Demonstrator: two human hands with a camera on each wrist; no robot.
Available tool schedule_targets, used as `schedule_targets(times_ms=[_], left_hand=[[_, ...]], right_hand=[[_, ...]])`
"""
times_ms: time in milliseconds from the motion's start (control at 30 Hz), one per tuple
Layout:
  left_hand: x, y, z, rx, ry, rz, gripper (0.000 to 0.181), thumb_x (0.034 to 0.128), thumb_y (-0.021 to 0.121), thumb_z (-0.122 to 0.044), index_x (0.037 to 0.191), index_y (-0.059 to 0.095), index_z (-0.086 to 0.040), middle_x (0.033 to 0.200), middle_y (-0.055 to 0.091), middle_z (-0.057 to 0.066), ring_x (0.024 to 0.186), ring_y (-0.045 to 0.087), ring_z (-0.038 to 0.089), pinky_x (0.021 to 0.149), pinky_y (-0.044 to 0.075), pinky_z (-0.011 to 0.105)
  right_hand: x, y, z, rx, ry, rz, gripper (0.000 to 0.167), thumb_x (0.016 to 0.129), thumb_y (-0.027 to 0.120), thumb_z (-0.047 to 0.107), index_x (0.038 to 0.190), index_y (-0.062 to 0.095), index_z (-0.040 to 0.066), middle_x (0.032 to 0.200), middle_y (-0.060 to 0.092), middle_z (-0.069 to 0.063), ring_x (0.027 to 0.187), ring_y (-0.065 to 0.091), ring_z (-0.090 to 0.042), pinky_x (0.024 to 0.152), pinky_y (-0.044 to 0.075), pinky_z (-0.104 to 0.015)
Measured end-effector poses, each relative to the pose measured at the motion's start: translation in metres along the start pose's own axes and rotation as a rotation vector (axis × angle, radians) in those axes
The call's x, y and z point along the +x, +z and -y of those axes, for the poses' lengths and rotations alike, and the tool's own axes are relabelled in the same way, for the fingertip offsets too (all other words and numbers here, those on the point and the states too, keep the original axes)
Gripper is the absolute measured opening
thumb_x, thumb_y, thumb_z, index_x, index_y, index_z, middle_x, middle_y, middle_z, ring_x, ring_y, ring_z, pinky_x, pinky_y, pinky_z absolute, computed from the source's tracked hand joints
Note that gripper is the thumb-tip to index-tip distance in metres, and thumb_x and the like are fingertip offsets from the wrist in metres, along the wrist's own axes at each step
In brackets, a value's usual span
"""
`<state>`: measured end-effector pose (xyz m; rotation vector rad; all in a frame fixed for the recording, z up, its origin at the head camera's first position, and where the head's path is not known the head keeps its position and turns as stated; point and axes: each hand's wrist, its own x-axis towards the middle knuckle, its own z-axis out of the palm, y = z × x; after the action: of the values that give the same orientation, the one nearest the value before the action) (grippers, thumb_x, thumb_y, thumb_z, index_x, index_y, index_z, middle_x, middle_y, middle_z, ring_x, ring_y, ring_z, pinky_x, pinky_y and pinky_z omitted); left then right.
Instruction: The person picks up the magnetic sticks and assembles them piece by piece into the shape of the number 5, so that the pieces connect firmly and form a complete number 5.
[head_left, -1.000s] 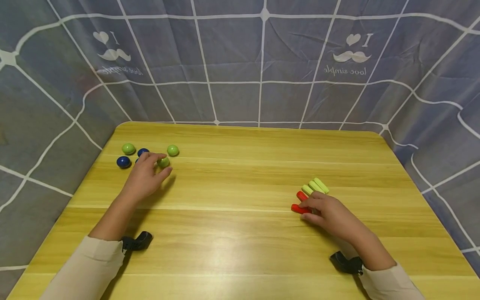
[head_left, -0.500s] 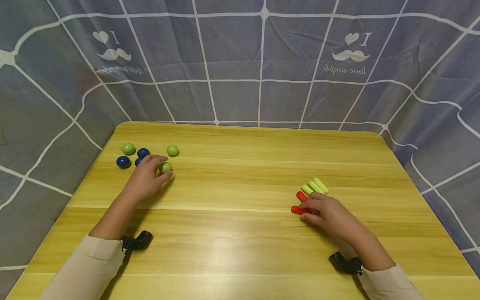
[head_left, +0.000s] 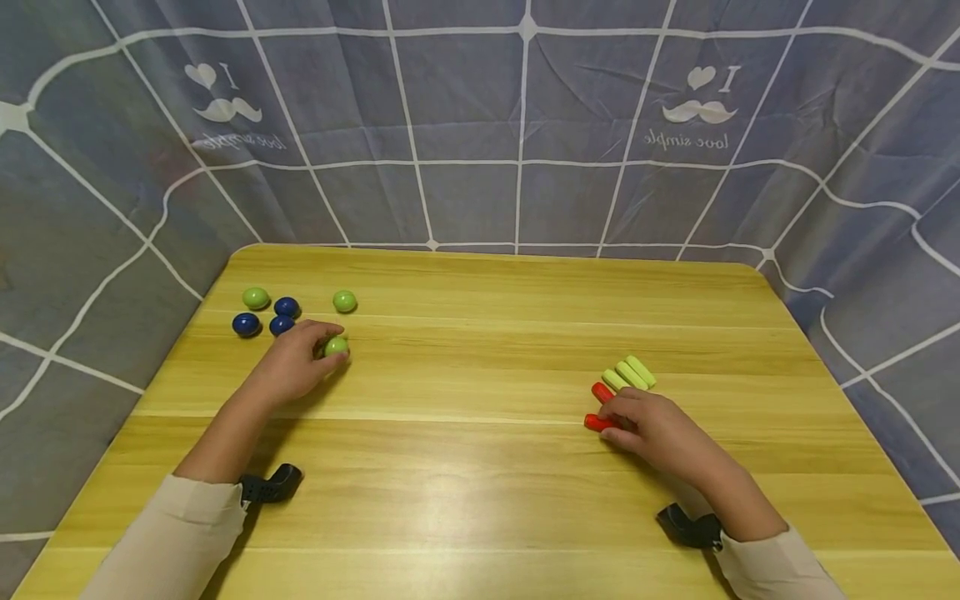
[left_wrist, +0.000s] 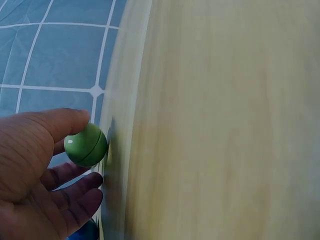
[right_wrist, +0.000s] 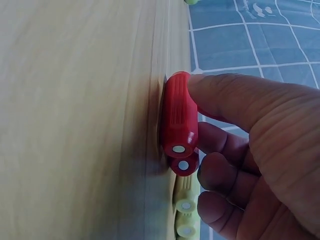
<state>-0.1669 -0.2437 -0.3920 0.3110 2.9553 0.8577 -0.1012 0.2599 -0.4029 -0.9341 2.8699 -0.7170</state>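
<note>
My left hand (head_left: pixel 295 363) holds a green ball (head_left: pixel 337 347) between thumb and fingers at the table's left; in the left wrist view the thumb lies against the green ball (left_wrist: pixel 86 145), the lower fingers loosely bent. My right hand (head_left: pixel 666 433) pinches the nearer red stick (head_left: pixel 597 422), and the right wrist view shows the thumb on that red stick (right_wrist: pixel 179 115). A second red stick (head_left: pixel 602 392) lies just beyond, partly behind the fingers. Several yellow-green sticks (head_left: pixel 630 373) lie side by side past it.
Beyond my left hand lie blue balls (head_left: pixel 246 325), another green ball (head_left: pixel 256 297) at far left and one more green ball (head_left: pixel 345 301) to the right. A grey curtain (head_left: pixel 472 200) with white lines stands behind the wooden table (head_left: pixel 465 333).
My left hand and its green ball have moved nearer the front and slightly right, uncovering a blue ball. The right hand's red stick has shifted very slightly; that hand has barely moved.
</note>
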Motion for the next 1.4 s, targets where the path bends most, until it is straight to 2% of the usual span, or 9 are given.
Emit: schedule_targets(times_ms=[167,367,600,833,967,1167,1300,1400], left_hand=[[-0.003,-0.001,0.003,-0.012,0.020,0.024,0.042,0.0961,0.066,-0.015,0.130,0.057,0.008,0.126,0.056,0.028,0.112,0.054,0.041,0.095,0.043,0.057],[-0.004,-0.001,0.005,-0.019,0.038,0.010,0.041,0.0947,0.067,-0.012,0.130,0.057,0.007,0.123,0.058,0.025,0.106,0.056,0.038,0.093,0.044,0.056],[-0.005,-0.001,0.004,-0.031,0.020,0.000,0.038,0.0933,0.070,-0.013,0.125,0.059,0.004,0.117,0.061,0.022,0.101,0.058,0.035,0.090,0.046,0.053],[-0.009,-0.002,-0.007,-0.072,0.001,0.007,0.039,0.0947,0.069,-0.017,0.128,0.058,0.002,0.115,0.065,0.019,0.101,0.062,0.034,0.082,0.051,0.048],[-0.009,-0.003,-0.015,-0.131,-0.001,0.023,0.039,0.0954,0.068,-0.018,0.128,0.058,0.001,0.116,0.064,0.017,0.104,0.061,0.034,0.087,0.051,0.050],[-0.010,-0.003,-0.024,-0.234,0.046,0.028,0.035,0.0964,0.065,-0.010,0.128,0.057,0.002,0.120,0.061,0.017,0.108,0.058,0.034,0.093,0.049,0.052],[-0.011,0.000,-0.028,-0.274,0.083,0.030,0.035,0.0979,0.062,-0.009,0.132,0.057,0.001,0.127,0.059,0.017,0.108,0.059,0.034,0.090,0.050,0.051],[-0.012,0.003,-0.030,-0.292,0.083,0.034,0.036,0.0990,0.061,-0.010,0.134,0.057,-0.002,0.129,0.059,0.015,0.103,0.061,0.031,0.083,0.051,0.045]], right_hand=[[0.000,0.001,-0.001,-0.030,0.017,0.007,0.013,0.088,0.077,0.015,0.095,0.067,0.019,0.089,0.058,0.011,0.076,0.051,-0.005,0.068,0.048,-0.030],[0.001,0.002,-0.001,-0.055,0.037,0.025,0.017,0.087,0.078,0.017,0.100,0.068,0.016,0.091,0.062,0.009,0.076,0.051,-0.006,0.070,0.048,-0.033],[0.003,0.001,-0.001,-0.053,0.040,0.042,0.016,0.088,0.077,0.016,0.102,0.068,0.016,0.092,0.062,0.011,0.077,0.051,-0.006,0.071,0.048,-0.033],[0.005,-0.002,0.000,-0.042,0.031,0.053,0.015,0.089,0.075,0.017,0.103,0.067,0.016,0.092,0.061,0.010,0.080,0.053,-0.007,0.072,0.048,-0.034],[0.007,-0.004,0.000,-0.049,0.004,0.039,0.015,0.089,0.075,0.016,0.102,0.067,0.016,0.095,0.062,0.010,0.083,0.056,-0.007,0.074,0.050,-0.036],[0.014,-0.007,0.000,-0.071,-0.055,0.013,0.014,0.088,0.076,0.016,0.101,0.069,0.016,0.095,0.061,0.010,0.084,0.056,-0.007,0.075,0.051,-0.034],[0.018,-0.008,0.001,-0.075,-0.076,0.012,0.013,0.089,0.076,0.017,0.101,0.071,0.016,0.095,0.062,0.011,0.086,0.056,-0.007,0.076,0.051,-0.034],[0.021,-0.009,0.004,-0.057,-0.081,0.017,0.012,0.089,0.076,0.016,0.099,0.070,0.018,0.094,0.061,0.012,0.084,0.055,-0.006,0.075,0.050,-0.033]])
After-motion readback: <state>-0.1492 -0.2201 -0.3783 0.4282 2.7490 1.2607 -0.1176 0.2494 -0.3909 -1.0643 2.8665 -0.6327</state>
